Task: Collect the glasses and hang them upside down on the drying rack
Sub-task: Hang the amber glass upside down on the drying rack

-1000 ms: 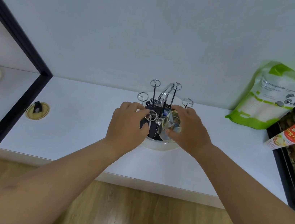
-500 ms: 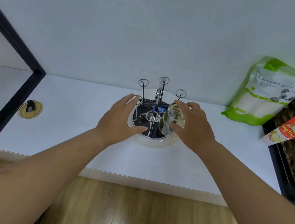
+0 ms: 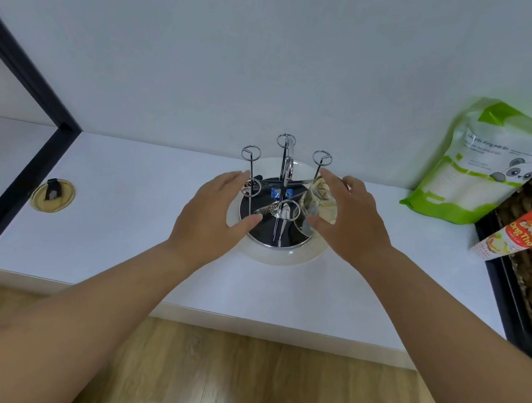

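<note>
My right hand (image 3: 353,224) gripped the glass (image 3: 318,205) upturned on the drying rack (image 3: 278,203), between my hands; my left hand (image 3: 215,214), fingers relaxed, rested at the rack's rim on the bench (image 3: 119,215).

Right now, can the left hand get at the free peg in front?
Probably yes: the left hand lies open at the rack, and the front peg stands bare just beside its thumb.

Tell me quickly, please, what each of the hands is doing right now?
Left hand: open, fingers relaxed by the drying rack, holding nothing.
Right hand: open fingers around the glass on the rack; whether it grips cannot be told.
</note>
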Motion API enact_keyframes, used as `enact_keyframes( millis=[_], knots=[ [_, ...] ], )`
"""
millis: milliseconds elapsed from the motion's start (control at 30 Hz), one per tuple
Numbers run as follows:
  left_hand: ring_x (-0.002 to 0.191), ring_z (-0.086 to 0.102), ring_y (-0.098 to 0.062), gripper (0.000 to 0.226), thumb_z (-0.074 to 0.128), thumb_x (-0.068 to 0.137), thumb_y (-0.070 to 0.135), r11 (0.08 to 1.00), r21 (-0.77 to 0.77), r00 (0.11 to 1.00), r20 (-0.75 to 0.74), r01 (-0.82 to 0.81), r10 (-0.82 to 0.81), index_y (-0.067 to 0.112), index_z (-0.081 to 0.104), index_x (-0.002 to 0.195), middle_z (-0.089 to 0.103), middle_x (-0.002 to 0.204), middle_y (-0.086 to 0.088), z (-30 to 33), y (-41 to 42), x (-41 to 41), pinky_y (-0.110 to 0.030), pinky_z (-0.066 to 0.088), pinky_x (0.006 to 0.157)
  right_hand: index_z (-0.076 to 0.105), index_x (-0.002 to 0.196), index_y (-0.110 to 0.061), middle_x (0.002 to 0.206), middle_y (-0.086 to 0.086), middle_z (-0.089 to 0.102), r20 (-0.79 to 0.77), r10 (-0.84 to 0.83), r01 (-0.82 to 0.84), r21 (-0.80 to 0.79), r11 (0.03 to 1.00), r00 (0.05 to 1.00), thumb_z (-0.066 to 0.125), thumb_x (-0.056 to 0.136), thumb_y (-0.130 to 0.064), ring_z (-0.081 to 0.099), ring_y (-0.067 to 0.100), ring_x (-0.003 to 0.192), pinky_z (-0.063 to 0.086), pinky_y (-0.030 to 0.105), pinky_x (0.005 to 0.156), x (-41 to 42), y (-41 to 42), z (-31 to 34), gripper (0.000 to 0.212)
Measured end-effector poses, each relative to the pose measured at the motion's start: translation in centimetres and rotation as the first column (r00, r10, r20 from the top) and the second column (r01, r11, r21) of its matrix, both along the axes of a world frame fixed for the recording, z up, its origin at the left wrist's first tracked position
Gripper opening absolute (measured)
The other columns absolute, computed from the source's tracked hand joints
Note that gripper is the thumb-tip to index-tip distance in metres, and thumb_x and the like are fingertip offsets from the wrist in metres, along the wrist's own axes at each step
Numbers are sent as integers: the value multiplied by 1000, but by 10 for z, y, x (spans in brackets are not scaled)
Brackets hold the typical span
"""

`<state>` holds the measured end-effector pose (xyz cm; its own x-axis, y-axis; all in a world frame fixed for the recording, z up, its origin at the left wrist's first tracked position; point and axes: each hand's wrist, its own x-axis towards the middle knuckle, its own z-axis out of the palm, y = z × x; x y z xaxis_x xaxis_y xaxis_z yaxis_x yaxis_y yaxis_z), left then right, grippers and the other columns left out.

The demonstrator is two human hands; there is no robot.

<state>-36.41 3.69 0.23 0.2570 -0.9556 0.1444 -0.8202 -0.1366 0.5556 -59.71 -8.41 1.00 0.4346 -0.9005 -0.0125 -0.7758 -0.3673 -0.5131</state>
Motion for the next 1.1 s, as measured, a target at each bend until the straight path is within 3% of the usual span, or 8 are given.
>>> enact_keyframes(
  millis=[167, 367, 567, 767, 933, 1100],
  knots=[
    [148, 38, -10, 66, 62, 98, 54, 999, -43, 998, -64, 24, -27, 29, 44, 155, 44, 159, 11, 30, -8, 1, -33, 34, 119, 29, 160, -46, 162, 7, 32, -13, -7, 7, -13, 1000, 1000, 77, 90, -38, 26, 31, 149, 43, 48, 107, 2, 4, 16, 85],
    [154, 21, -6, 64, 54, 102, 54, 998, -38, 997, -57, 57, -59, 33, 37, 160, 33, 167, 11, 100, -20, -7, -22, 17, 117, 27, 162, -42, 164, 9, 30, -20, 30, -31, -50, 998, 999, 76, 90, -32, 27, 31, 149, 43, 47, 107, 0, 8, 86, 89],
    [153, 25, -4, 61, 45, 104, 57, 987, -111, 987, -103, 113, -125, 33, 37, 160, 34, 166, 12, 229, -20, -24, -30, 20, 123, 23, 164, -41, 164, 9, 31, 27, 86, -81, -157, 984, 996, 70, 95, -34, 28, 31, 149, 39, 46, 112, -11, 27, 208, 84],
    [135, 29, 18, 66, 41, 95, 70, 958, -216, 961, -161, 188, -225, 45, 38, 157, 36, 154, 30, 374, 6, -47, -15, 23, 107, 22, 163, -43, 160, 4, 37, 140, 123, -82, -268, 960, 982, 68, 97, -42, 32, 25, 146, 40, 43, 113, -47, 66, 345, 81],
    [145, 31, 8, 65, 42, 96, 68, 916, -299, 934, -154, 266, -322, 45, 38, 157, 37, 160, 26, 474, 30, -71, -18, 23, 110, 23, 163, -46, 159, 1, 39, 189, 65, -1, -319, 948, 980, 66, 98, -48, 34, 22, 146, 36, 42, 117, -100, 98, 452, 78],
    [146, 32, 7, 67, 42, 96, 72, 853, -361, 890, -116, 376, -442, 46, 36, 157, 37, 159, 29, 555, 57, -105, -23, 25, 113, 26, 162, -47, 156, -2, 45, 291, -39, 152, -377, 913, 956, 66, 96, -52, 39, 17, 145, 32, 32, 112, -151, 151, 543, 77]
  ],
)
